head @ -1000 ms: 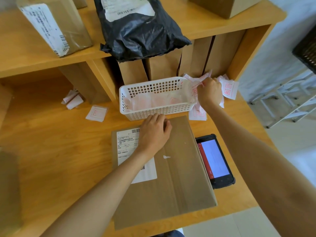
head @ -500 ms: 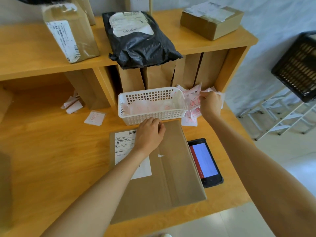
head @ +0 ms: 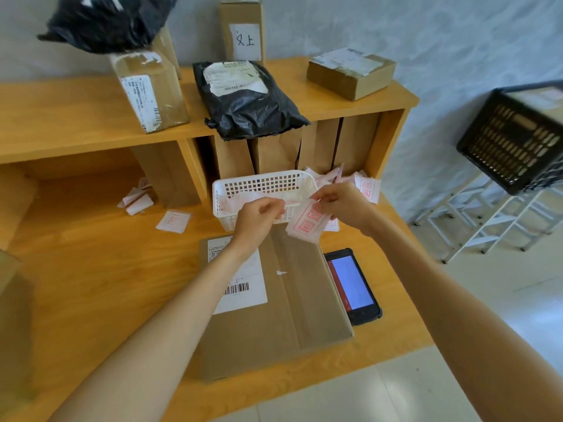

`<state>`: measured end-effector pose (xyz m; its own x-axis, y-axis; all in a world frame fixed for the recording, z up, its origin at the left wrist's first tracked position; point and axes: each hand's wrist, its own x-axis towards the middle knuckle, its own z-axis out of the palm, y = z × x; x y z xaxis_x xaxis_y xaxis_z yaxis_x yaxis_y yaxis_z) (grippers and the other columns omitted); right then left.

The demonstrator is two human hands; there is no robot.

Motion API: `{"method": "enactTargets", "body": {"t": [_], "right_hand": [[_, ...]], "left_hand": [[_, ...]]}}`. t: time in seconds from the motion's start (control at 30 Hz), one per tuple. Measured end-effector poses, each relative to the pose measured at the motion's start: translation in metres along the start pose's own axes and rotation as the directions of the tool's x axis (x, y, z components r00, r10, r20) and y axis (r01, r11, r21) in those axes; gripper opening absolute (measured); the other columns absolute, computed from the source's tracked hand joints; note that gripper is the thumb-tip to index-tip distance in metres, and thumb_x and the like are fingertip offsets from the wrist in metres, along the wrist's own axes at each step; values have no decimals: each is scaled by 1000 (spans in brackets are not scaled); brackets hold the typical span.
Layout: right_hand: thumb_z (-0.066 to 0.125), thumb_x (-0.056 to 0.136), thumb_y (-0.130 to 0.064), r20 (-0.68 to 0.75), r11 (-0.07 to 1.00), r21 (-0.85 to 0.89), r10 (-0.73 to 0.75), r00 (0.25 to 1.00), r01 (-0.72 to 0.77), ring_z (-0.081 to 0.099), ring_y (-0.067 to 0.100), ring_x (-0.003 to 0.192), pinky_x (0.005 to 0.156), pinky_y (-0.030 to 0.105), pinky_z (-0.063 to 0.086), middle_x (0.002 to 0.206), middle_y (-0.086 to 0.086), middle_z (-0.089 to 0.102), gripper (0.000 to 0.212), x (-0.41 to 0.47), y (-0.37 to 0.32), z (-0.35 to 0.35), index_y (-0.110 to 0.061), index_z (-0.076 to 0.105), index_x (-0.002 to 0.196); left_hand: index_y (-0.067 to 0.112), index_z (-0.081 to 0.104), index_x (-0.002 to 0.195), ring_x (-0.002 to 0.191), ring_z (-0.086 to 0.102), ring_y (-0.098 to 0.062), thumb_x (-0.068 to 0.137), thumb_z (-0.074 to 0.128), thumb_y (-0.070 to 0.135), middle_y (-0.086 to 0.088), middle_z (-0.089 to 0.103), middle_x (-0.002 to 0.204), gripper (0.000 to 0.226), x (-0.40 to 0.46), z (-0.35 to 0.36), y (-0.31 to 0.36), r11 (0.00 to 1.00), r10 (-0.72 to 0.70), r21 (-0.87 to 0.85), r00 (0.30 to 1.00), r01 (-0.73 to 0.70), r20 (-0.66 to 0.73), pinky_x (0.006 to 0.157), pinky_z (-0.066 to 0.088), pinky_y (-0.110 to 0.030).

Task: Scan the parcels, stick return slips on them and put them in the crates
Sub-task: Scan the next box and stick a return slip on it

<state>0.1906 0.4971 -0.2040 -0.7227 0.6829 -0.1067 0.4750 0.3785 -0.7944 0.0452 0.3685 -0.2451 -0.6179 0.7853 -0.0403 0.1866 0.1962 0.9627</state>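
Note:
A flat brown cardboard parcel (head: 292, 306) with a white barcode label lies on the wooden desk in front of me. Above its far edge both hands hold a white return slip (head: 306, 222) with red square marks. My right hand (head: 347, 205) pinches the slip's upper right side. My left hand (head: 259, 217) pinches its left edge, fingers curled. A handheld scanner (head: 353, 286) with a lit screen lies right of the parcel. A black crate (head: 515, 138) stands on a rack at the right.
A white plastic basket (head: 262, 185) with slips sits behind the parcel, more slips (head: 367, 187) piled to its right. Loose slips (head: 173, 220) lie at left. On the upper shelf (head: 61, 123) stand a black bag parcel (head: 246, 99) and brown boxes (head: 350, 71).
My right hand drew a slip from the pile towards the parcel. My left hand lifted off the parcel and took the slip's other edge. The view tilted upward.

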Motion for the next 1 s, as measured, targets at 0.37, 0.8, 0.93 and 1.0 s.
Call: {"method": "enactTargets", "body": {"t": [0.37, 0.8, 0.93, 1.0], "right_hand": [[61, 91, -4, 143, 973, -130, -170, 975, 188, 59, 8, 94, 59, 11, 48, 106, -8, 60, 24, -34, -20, 27, -11, 70, 113], [65, 88, -6, 145, 969, -158, -167, 975, 190, 63, 13, 98, 61, 14, 49, 119, 3, 64, 21, -38, -21, 51, -12, 69, 107], [66, 87, -5, 135, 966, -176, -168, 977, 190, 58, 9, 93, 59, 12, 46, 118, 4, 63, 21, -40, -26, 53, -10, 70, 107], [67, 86, -5, 123, 965, -177, -172, 977, 192, 58, 9, 94, 61, 12, 45, 119, 4, 62, 22, -41, -27, 56, -10, 70, 107]], "left_hand": [[10, 70, 96, 80, 70, -19, 91, 66, 14, -9, 75, 92, 8, -44, -31, 15, 938, -241, -163, 912, 307, 330, 77, 58, -30], [20, 65, 99, 79, 69, -19, 92, 65, 16, -8, 73, 93, 9, -64, -42, 12, 945, -205, -194, 939, 263, 276, 72, 57, -30], [12, 68, 94, 78, 68, -20, 92, 63, 9, -11, 72, 91, 6, -66, -44, 10, 952, -213, -155, 936, 264, 281, 72, 57, -30], [11, 69, 91, 76, 67, -18, 93, 61, 8, -11, 72, 88, 9, -67, -44, 9, 955, -205, -154, 937, 255, 283, 71, 57, -29]]}}
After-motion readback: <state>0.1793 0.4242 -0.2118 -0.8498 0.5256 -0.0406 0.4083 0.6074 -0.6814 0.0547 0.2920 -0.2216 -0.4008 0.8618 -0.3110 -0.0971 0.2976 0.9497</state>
